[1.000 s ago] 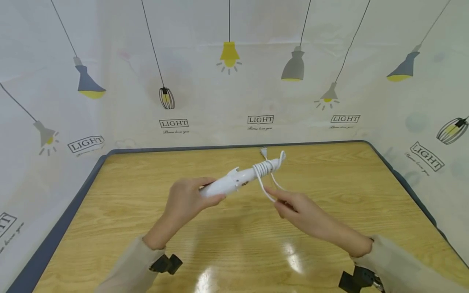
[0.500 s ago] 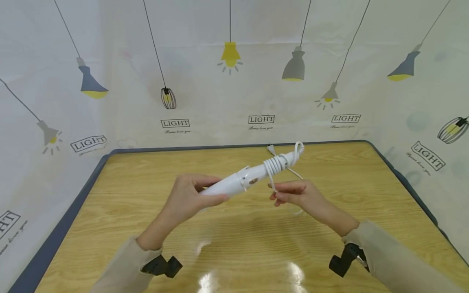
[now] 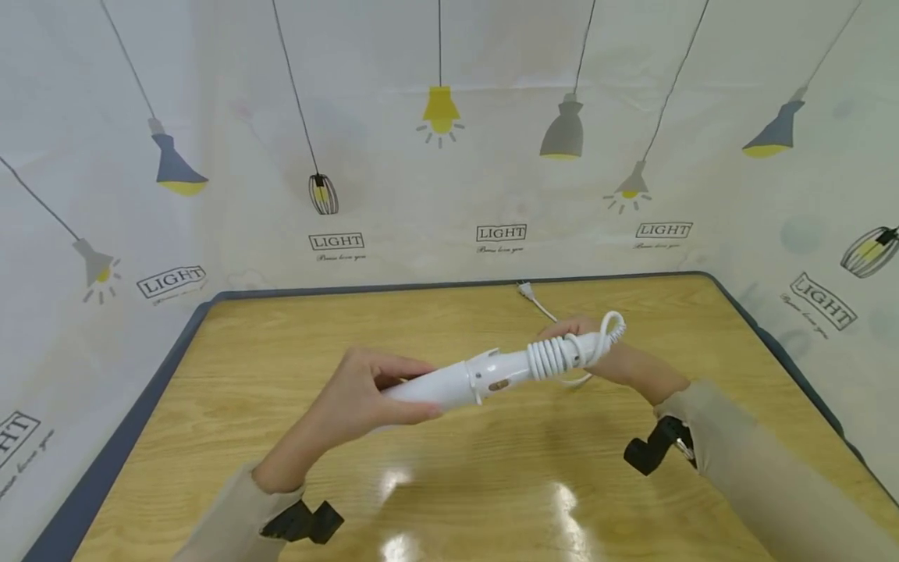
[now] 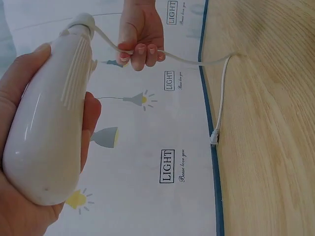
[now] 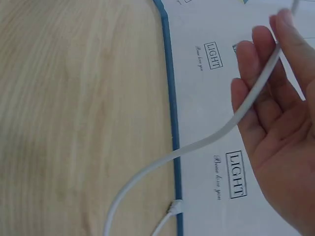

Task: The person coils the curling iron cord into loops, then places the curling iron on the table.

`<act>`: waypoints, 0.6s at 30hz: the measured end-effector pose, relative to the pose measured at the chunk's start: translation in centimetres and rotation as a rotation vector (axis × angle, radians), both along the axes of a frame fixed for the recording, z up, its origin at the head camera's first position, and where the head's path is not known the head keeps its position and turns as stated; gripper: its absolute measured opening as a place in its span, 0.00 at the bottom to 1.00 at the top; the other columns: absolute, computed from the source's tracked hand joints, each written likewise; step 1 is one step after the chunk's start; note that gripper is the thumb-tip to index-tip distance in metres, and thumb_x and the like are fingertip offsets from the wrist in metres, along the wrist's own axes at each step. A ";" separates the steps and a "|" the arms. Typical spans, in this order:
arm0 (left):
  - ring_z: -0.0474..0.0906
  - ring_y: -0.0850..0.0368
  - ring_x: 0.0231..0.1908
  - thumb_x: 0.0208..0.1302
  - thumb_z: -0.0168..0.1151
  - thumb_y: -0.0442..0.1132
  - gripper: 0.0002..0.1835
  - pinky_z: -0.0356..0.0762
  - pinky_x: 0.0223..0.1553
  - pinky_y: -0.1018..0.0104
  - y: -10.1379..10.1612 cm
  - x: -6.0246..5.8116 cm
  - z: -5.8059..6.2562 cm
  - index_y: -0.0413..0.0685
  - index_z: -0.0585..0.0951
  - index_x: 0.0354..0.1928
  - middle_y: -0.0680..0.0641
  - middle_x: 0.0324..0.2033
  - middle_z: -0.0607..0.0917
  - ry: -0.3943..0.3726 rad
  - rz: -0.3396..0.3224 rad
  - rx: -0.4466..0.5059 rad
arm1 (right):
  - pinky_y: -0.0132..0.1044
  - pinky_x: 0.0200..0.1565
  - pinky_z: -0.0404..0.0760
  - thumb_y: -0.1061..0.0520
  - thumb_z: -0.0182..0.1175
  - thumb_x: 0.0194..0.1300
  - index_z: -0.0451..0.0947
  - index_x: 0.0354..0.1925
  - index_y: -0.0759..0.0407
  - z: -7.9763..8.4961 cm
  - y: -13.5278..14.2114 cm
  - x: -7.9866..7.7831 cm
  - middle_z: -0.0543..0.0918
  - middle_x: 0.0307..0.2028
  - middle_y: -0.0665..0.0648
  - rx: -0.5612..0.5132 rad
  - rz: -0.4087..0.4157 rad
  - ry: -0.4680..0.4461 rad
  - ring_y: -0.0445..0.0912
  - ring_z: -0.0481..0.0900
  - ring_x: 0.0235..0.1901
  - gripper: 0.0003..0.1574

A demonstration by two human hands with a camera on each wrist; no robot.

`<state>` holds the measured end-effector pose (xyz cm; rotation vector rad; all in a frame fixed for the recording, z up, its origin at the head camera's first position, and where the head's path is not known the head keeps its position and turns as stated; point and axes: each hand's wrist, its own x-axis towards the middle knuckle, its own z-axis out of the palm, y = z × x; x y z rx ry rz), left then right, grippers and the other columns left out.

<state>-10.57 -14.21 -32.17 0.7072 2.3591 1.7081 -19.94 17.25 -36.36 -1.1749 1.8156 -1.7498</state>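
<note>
My left hand [image 3: 354, 398] grips the thick end of a white wand-shaped corded appliance [image 3: 435, 388], held tilted above the table. Several turns of its white cord [image 3: 551, 357] wrap the narrower part, and a loop stands out at the far end. Behind that end, my right hand [image 4: 142, 34] pinches the cord between thumb and fingers; the head view partly hides it. In the right wrist view, the free cord [image 5: 216, 136] runs from the thumb and fingertips down over the table. The plug [image 3: 525, 290] lies near the table's back edge.
The wood-grain table [image 3: 281, 328] has a dark blue edge [image 3: 393, 287] along its back and sides. Behind it hangs a pale backdrop [image 3: 393, 172] printed with lamps and words. Black wrist cameras [image 3: 302, 521] sit on both sleeves.
My right hand has moved from in front of the appliance to behind its far end, carrying the cord around. The appliance has shifted right and lies flatter. My left hand keeps its grip.
</note>
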 end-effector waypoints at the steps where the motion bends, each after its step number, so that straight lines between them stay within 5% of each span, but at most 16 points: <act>1: 0.82 0.53 0.30 0.45 0.74 0.39 0.20 0.80 0.29 0.60 -0.1 0.1 0.0 0.42 0.84 0.43 0.45 0.36 0.85 0.010 -0.023 -0.003 | 0.31 0.34 0.77 0.62 0.58 0.62 0.83 0.36 0.47 0.3 0.0 -0.2 0.83 0.32 0.48 0.035 0.043 0.007 0.39 0.78 0.31 0.11; 5: 0.81 0.54 0.30 0.45 0.74 0.38 0.20 0.80 0.29 0.60 -0.4 0.3 0.2 0.41 0.84 0.43 0.46 0.36 0.85 0.057 -0.100 -0.020 | 0.32 0.29 0.77 0.64 0.59 0.60 0.83 0.32 0.55 1.9 -0.1 -0.8 0.83 0.28 0.51 0.265 0.090 -0.021 0.39 0.77 0.26 0.07; 9: 0.81 0.58 0.28 0.44 0.74 0.40 0.20 0.79 0.27 0.63 -0.6 0.4 0.3 0.41 0.84 0.41 0.47 0.35 0.85 0.154 -0.159 -0.075 | 0.29 0.22 0.69 0.58 0.67 0.53 0.78 0.23 0.58 3.4 -0.3 -1.0 0.77 0.20 0.48 0.474 0.054 0.146 0.36 0.67 0.19 0.09; 13: 0.80 0.63 0.26 0.44 0.74 0.41 0.20 0.78 0.26 0.69 -0.6 0.4 0.0 0.39 0.85 0.40 0.46 0.34 0.85 0.284 -0.203 -0.144 | 0.28 0.21 0.66 0.54 0.70 0.49 0.76 0.20 0.58 4.4 -0.5 -1.1 0.74 0.17 0.47 0.559 0.050 0.202 0.35 0.64 0.18 0.14; 18: 0.78 0.69 0.25 0.43 0.74 0.45 0.20 0.75 0.25 0.76 -0.3 0.3 -0.6 0.41 0.85 0.39 0.48 0.33 0.86 0.400 -0.222 -0.266 | 0.30 0.26 0.75 0.56 0.69 0.51 0.80 0.25 0.58 5.8 -1.0 -1.0 0.79 0.22 0.49 0.604 0.100 0.223 0.37 0.73 0.22 0.08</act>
